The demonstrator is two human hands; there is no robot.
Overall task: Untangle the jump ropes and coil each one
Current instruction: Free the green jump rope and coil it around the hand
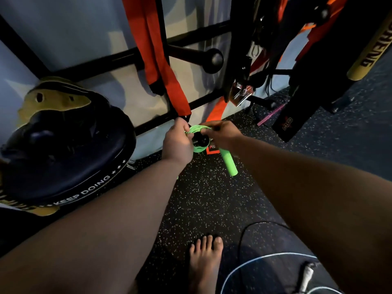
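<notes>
The left hand (pixel 178 143) has its fingers curled round the 9 o'clock side of the coiled green jump rope (pixel 196 132). The right hand (pixel 222 134) pinches the loops at about 2 o'clock, fingertips bent tight on the strands. A dark round piece sits in the coil's middle between the hands; what it is cannot be told. The green handle (pixel 229 163) hangs out at 5 o'clock, below the right wrist. Further out, a pale blue rope (pixel 265 256) lies loose on the speckled floor (pixel 201 198) beside a bare foot (pixel 204 259), and an orange strap (pixel 154 49) hangs at 12 o'clock
</notes>
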